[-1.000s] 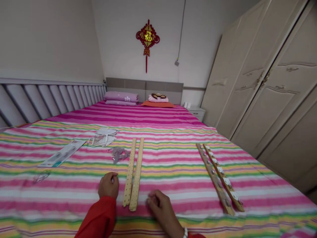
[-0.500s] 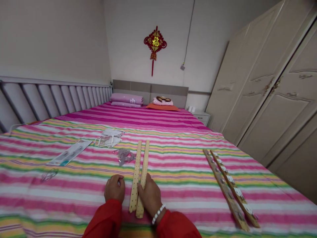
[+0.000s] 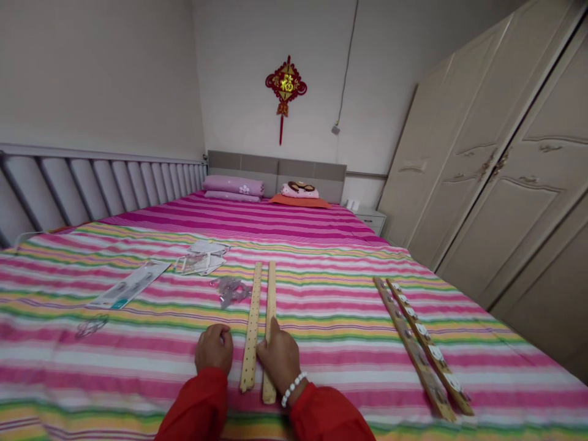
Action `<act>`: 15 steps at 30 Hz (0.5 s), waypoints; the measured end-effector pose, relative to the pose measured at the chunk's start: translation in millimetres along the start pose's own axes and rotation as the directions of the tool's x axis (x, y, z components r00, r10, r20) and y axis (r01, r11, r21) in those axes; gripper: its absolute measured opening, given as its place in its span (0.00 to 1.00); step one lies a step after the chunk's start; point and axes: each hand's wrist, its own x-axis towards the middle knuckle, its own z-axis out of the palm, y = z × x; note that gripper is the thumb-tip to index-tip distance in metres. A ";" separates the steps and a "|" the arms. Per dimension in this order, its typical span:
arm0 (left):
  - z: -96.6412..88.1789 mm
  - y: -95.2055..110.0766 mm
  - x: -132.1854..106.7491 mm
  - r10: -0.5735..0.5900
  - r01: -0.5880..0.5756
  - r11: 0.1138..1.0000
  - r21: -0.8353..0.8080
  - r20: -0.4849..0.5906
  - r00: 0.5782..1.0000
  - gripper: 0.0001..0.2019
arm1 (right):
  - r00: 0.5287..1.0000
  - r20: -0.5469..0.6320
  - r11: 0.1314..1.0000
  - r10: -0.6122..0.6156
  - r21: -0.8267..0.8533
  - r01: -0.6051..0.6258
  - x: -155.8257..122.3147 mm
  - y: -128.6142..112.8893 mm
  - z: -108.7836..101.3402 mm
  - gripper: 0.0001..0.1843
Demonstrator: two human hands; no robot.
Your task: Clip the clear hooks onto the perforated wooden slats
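"Far left?"

"Pale railing (image 3: 92,154) along the bed, and on the striped cover (image 3: 331,343) a wire tangle (image 3: 92,326), then a clear packet (image 3: 131,285)."

"Moving across?"

"White folded pieces (image 3: 202,257), and nearer us the left hand (image 3: 214,348), curled in a fist; can't tell if anything's inside! Grey bits (image 3: 231,290) lie beyond it."

"And the centre?"

"Two pale perforated strips, side by side and apart: the left strip (image 3: 251,331) lies free, the right strip (image 3: 271,294) is grasped near its close end by the right hand (image 3: 280,354). Behind, a red ornament (image 3: 286,84) hangs above the grey headboard (image 3: 312,171)."

"Right side?"

"A bedside cabinet (image 3: 370,219), two darker strips (image 3: 410,346) bearing small pieces, and a cream wardrobe (image 3: 482,141), doors closed."
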 end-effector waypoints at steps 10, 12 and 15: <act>-6.4 12.5 -4.3 -0.036 0.036 0.999 0.013 -0.010 0.999 0.08 | 0.997 -0.067 0.998 0.024 -0.048 -0.027 -18.2 23.3 -9.1 0.27; -6.7 12.5 -4.1 -0.040 0.040 0.999 0.014 -0.007 0.999 0.08 | 0.997 -0.067 0.998 0.031 -0.048 -0.035 -20.0 27.2 -9.8 0.26; -7.1 11.9 -3.8 -0.041 0.041 0.999 0.008 -0.005 0.999 0.08 | 0.998 -0.059 0.998 0.033 -0.046 -0.036 -21.9 32.7 -11.8 0.25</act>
